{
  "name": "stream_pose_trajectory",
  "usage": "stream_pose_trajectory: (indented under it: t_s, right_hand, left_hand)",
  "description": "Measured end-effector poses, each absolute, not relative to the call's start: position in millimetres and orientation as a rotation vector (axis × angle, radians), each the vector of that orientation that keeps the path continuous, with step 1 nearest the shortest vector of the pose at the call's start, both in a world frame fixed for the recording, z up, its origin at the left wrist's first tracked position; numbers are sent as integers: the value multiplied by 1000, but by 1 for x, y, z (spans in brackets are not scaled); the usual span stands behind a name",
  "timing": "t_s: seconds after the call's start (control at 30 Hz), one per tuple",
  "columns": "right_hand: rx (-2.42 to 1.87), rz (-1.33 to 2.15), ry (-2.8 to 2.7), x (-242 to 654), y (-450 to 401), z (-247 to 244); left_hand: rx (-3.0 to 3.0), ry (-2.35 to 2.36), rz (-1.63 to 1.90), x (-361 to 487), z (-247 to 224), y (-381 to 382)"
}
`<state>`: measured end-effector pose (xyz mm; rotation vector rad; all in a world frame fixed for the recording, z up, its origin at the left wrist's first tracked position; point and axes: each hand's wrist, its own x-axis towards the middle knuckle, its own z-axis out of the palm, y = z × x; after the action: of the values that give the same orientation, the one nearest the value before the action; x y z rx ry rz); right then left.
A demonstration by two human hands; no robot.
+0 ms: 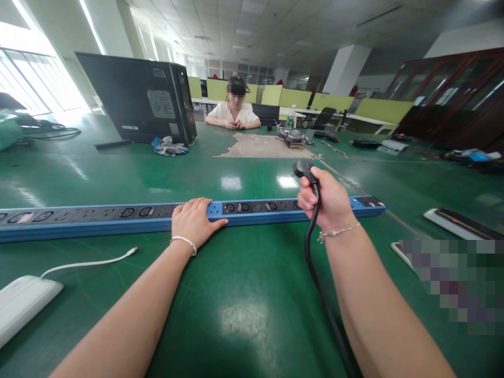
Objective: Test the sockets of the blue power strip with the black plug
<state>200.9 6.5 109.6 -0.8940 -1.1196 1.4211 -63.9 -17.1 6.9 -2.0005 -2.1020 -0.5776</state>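
A long blue power strip (260, 218) with a row of black sockets lies across the green table. My left hand (195, 221) rests over it near the middle, fingers on top and thumb along the front side, gripping it beside a blue socket. Above the strip's right part, my right hand (325, 197) is closed around a black power plug (303, 169). The plug's head points away from me and its prongs are hidden. From the plug a thick black cable (315, 273) hangs down toward the table's near edge.
A white power bank (23, 304) with a short cable lies at the left. At the back stand a black computer case (134, 100) and gloves (170, 147). A person (235, 107) sits opposite, near a bottle (291, 116). Phone-like slabs (464, 223) lie at the right.
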Motion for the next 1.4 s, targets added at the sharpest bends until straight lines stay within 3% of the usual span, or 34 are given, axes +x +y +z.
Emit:
stream_pose_trajectory:
  t_s: [0.37, 1.1, 1.4]
  right_hand:
    - [-1561, 1504, -911, 275, 35, 74]
    - [-1647, 1556, -940, 280, 40, 56]
    - [-1760, 1410, -1003, 273, 36, 55]
  left_hand:
    - [-2007, -2132, -569, -63, 9, -18]
    - [-2004, -2120, -559, -64, 8, -17]
    - [-2013, -2119, -558, -63, 9, -17]
